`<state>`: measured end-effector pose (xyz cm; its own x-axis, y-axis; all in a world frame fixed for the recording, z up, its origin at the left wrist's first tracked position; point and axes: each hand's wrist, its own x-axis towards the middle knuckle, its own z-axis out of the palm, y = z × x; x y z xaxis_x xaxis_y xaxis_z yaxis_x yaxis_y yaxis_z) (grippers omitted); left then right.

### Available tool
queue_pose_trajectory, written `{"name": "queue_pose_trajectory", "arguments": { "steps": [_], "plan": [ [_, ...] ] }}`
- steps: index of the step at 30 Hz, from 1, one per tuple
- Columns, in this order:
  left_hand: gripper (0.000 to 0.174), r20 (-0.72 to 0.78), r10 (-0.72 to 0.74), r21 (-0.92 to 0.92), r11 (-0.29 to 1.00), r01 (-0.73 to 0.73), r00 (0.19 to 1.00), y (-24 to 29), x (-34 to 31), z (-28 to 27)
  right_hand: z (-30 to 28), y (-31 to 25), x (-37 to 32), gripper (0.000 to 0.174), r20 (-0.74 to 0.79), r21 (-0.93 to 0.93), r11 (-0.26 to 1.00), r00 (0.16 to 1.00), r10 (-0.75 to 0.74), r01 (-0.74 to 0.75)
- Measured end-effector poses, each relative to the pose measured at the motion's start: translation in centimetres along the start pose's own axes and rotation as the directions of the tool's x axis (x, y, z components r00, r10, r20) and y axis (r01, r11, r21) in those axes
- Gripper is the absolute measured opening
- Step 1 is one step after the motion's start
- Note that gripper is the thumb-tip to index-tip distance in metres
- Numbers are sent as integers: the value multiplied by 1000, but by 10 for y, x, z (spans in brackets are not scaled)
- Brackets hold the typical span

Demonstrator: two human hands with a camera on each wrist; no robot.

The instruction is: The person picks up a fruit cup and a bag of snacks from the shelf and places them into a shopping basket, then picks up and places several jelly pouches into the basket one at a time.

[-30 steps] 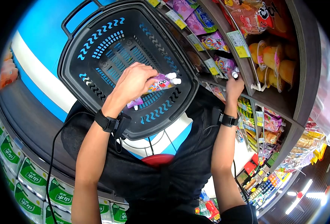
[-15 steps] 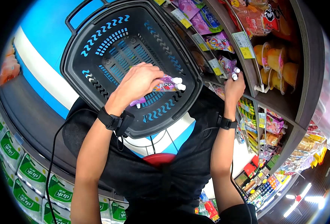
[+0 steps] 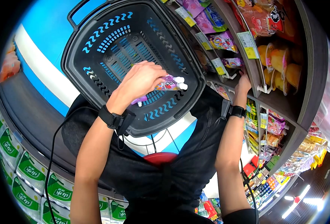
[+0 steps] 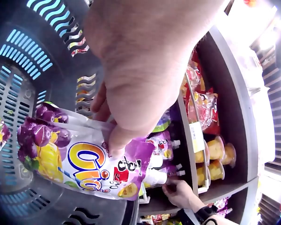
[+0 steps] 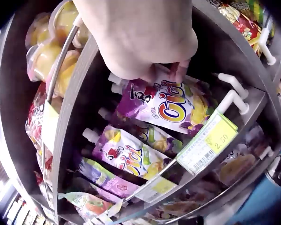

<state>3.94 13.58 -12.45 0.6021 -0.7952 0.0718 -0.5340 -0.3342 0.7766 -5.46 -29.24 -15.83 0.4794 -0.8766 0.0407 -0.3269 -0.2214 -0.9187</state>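
Over the black basket, my left hand grips purple-and-white grape pouches with white caps. The left wrist view shows its thumb pressed on the front pouch, with two caps side by side. Another purple pouch lies lower in the basket, partly behind the wrist. My right hand reaches into the shelf compartment. In the right wrist view, the right hand has bent fingertips at the edge of a Cici pouch; two caps stick out beside it, and the hand hides part of the grasp.
More pouches lie beside that one on the shelf, behind a price tag and white hook ends. Jelly cups fill the neighbouring compartment. A metal rail and the shelf edge border the right hand. Green-and-white packs stand lower left.
My right hand has moved right and a little outward in the head view, and the white caps beside its fingers are no longer visible there. My left hand still grips its pouches, shifted slightly right.
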Motion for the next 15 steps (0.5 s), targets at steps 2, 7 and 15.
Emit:
{"name": "queue_pose_trajectory", "arguments": {
  "steps": [2,7,15],
  "plan": [
    [18,2,-4,-1,1000,4,1000,1,0,0,-5,8,8,21,11,46,997,998,62,-62],
    [16,20,-27,25,999,26,999,0,-1,-1,-13,21,22,14,97,192,933,952,291,-305],
    [19,15,-10,18,1000,10,1000,-1,0,1,-10,24,19,14,61,125,930,938,340,-345]
  ]
}}
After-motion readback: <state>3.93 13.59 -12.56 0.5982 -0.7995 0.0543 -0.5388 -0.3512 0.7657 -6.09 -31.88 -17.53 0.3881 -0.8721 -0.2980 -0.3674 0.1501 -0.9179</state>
